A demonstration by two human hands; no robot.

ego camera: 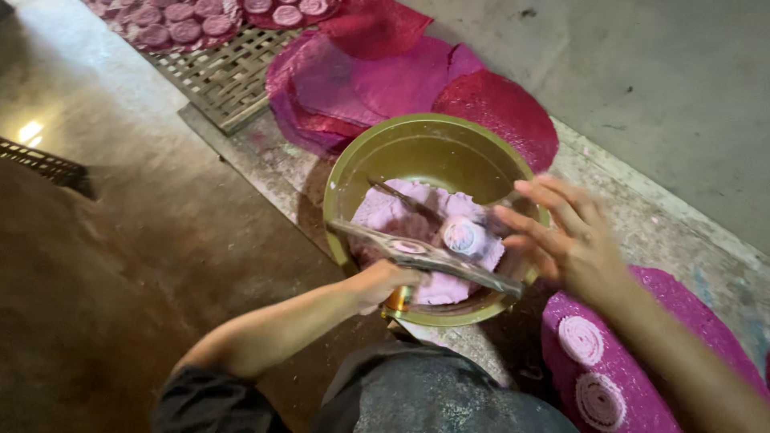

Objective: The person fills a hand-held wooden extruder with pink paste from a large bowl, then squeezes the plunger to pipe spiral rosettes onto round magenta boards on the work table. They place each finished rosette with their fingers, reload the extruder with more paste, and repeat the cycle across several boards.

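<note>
A round olive-green bowl (pixel 377 152) sits on the floor and holds pale pink dough (pixel 393 212). My left hand (pixel 385 281) grips one end of a clear flat sheet (pixel 417 252) that lies across the bowl's near rim. A small round dough piece (pixel 464 236) lies under or against that sheet. My right hand (pixel 565 232) hovers at the bowl's right side, fingers spread, close to the sheet's other end. A thin dark stick (pixel 401 196) rests in the dough.
Large round magenta mats (pixel 497 104) lie behind the bowl. A woven rack (pixel 220 76) at the back holds several pink discs (pixel 184 28). Another magenta mat (pixel 634 353) at the right carries two spiral dough rounds (pixel 581 338).
</note>
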